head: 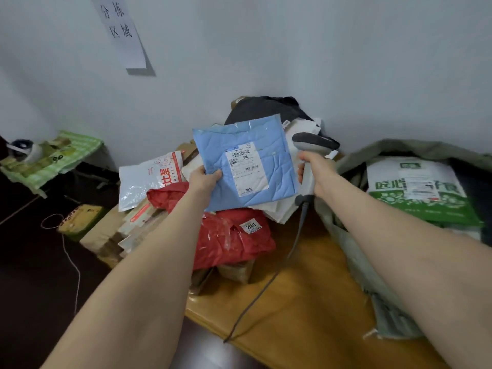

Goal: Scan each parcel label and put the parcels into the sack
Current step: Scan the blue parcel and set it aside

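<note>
Now the left hand holds a blue parcel up in the air, over the pile in the middle of the scene. Its thumb lies on the front of the parcel at the left edge and the fingers are curled behind, so it pinches the parcel tight. A white label with black bar codes is stuck on the front of the blue parcel and faces the camera. Just to the right, the right hand is wrapped around the handle of a grey scanner. The scanner's head sticks up beside the right edge of the blue parcel. A grey cable hangs from the bottom of the scanner and runs over the yellow wooden tabletop to its near edge. Under the blue parcel lies a crinkly red parcel with a small tag that says 2001. Left of it is a white parcel with red writing, lying on some brown boxes. A black bag sits at the far side of the pile, by the wall. On the right, a grey-green sack lies open on the tabletop, and a green and white parcel is inside it. A paper sign hangs on the wall at the far left. A green striped cloth covers something low at the left.
</note>
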Motion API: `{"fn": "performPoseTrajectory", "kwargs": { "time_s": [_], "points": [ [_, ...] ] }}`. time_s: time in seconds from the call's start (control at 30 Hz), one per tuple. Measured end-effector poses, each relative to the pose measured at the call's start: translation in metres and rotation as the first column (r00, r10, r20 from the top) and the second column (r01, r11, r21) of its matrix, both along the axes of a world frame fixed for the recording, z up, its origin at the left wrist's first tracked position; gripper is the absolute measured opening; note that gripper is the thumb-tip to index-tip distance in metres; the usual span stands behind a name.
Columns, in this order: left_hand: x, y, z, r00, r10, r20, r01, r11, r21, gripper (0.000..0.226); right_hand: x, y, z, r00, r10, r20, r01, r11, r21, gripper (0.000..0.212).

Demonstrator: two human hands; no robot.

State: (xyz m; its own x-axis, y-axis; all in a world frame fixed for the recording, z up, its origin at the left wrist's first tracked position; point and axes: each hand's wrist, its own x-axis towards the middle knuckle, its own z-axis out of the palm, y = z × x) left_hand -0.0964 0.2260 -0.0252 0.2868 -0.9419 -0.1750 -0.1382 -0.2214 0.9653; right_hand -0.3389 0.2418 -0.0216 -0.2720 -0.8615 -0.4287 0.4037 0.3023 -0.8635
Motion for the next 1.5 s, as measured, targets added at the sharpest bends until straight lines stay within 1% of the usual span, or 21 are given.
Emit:
{"fn": "performPoseTrajectory", "kwargs": {
  "time_s": [0.13, 0.3, 0.43, 0.57, 0.67, 0.7, 0.77, 0.8, 0.87, 0.93, 1.0, 1.03, 1.07, 1.13, 1.17, 1.23, 1.27, 1.3, 1.37, 1.47, 1.5],
  "points": [
    [-0.039, 0.035, -0.009, 0.997, -0.073, 0.016, 0.073, 0.997, 0.001, 0.029, -0.040, 0.043, -0.007, 0.985, -0.116, -0.125, 0.119, 0.993, 0.019, 0.041],
    [-0.108, 0.067, -0.016, 0.983, -0.184, -0.002, 0.183, 0.982, 0.052, 0.025, -0.097, 0.092, -0.012, 0.995, -0.020, -0.093, 0.027, 0.997, 0.071, 0.067],
    [-0.174, 0.079, -0.016, 0.966, -0.255, -0.029, 0.256, 0.966, 0.044, 0.024, -0.144, 0.115, -0.015, 0.992, 0.001, -0.130, 0.012, 0.995, 0.100, 0.062],
    [-0.241, 0.085, -0.020, 0.956, -0.291, -0.027, 0.292, 0.955, 0.049, 0.026, -0.203, 0.126, -0.018, 0.977, 0.010, -0.213, 0.025, 0.986, 0.163, 0.029],
    [-0.290, 0.085, -0.031, 0.964, -0.268, 0.001, 0.267, 0.960, 0.082, 0.028, -0.248, 0.125, -0.023, 0.966, -0.024, -0.258, 0.069, 0.984, 0.166, 0.038],
    [-0.305, 0.083, -0.037, 0.968, -0.249, 0.017, 0.246, 0.964, 0.104, 0.034, -0.261, 0.124, -0.024, 0.960, -0.046, -0.275, 0.093, 0.982, 0.162, 0.042],
    [-0.328, 0.076, -0.053, 0.978, -0.174, 0.113, 0.148, 0.966, 0.214, 0.069, -0.285, 0.123, -0.025, 0.948, -0.110, -0.299, 0.157, 0.978, 0.137, 0.041],
    [-0.335, 0.077, -0.059, 0.972, -0.124, 0.198, 0.059, 0.951, 0.303, 0.087, -0.297, 0.121, -0.027, 0.941, -0.128, -0.313, 0.176, 0.976, 0.130, 0.037],
    [-0.339, 0.084, -0.079, 0.949, -0.052, 0.312, -0.093, 0.896, 0.433, 0.109, -0.318, 0.116, -0.031, 0.920, -0.135, -0.369, 0.192, 0.974, 0.121, 0.035],
    [-0.339, 0.096, -0.097, 0.967, -0.013, 0.255, -0.125, 0.845, 0.520, 0.121, -0.334, 0.109, -0.037, 0.888, -0.144, -0.437, 0.208, 0.973, 0.102, 0.035],
    [-0.339, 0.098, -0.117, 0.991, 0.054, 0.118, -0.113, 0.806, 0.581, 0.119, -0.342, 0.101, -0.044, 0.853, -0.113, -0.510, 0.194, 0.975, 0.108, 0.030],
    [-0.340, 0.098, -0.121, 0.995, 0.065, 0.080, -0.100, 0.795, 0.598, 0.107, -0.342, 0.098, -0.048, 0.829, -0.083, -0.553, 0.179, 0.976, 0.122, 0.027],
    [-0.341, 0.098, -0.121, 0.996, 0.075, 0.056, -0.094, 0.802, 0.591, 0.086, -0.340, 0.095, -0.053, 0.801, -0.062, -0.595, 0.170, 0.977, 0.127, 0.025],
    [-0.341, 0.092, -0.107, 0.989, 0.145, -0.030, -0.114, 0.873, 0.474, 0.031, -0.333, 0.090, -0.059, 0.725, -0.047, -0.687, 0.172, 0.978, 0.115, 0.029],
    [-0.341, 0.089, -0.087, 0.980, 0.150, -0.129, -0.087, 0.913, 0.398, 0.010, -0.327, 0.087, -0.059, 0.681, -0.047, -0.731, 0.180, 0.978, 0.105, 0.033],
    [-0.340, 0.080, -0.046, 0.927, 0.094, -0.363, 0.009, 0.962, 0.273, 0.010, -0.312, 0.082, -0.062, 0.616, -0.040, -0.786, 0.174, 0.981, 0.086, 0.036],
    [-0.340, 0.075, -0.030, 0.893, 0.039, -0.449, 0.074, 0.970, 0.232, 0.010, -0.305, 0.079, -0.063, 0.605, -0.014, -0.796, 0.149, 0.984, 0.096, 0.036],
    [-0.339, 0.073, -0.017, 0.875, -0.006, -0.485, 0.130, 0.966, 0.222, 0.020, -0.296, 0.076, -0.063, 0.618, 0.036, -0.785, 0.101, 0.987, 0.125, 0.033],
    [-0.334, 0.076, -0.008, 0.881, -0.032, -0.472, 0.176, 0.949, 0.263, 0.044, -0.281, 0.072, -0.064, 0.639, 0.207, -0.741, -0.053, 0.973, 0.226, 0.023],
    [-0.318, 0.082, -0.025, 0.909, -0.027, -0.415, 0.171, 0.934, 0.314, 0.047, -0.268, 0.073, -0.068, 0.554, 0.529, -0.643, -0.307, 0.847, 0.434, 0.013],
    [-0.312, 0.083, -0.034, 0.917, -0.033, -0.398, 0.169, 0.935, 0.313, 0.052, -0.267, 0.073, -0.072, 0.574, 0.566, -0.591, -0.344, 0.822, 0.453, 0.012]
  ]
}}
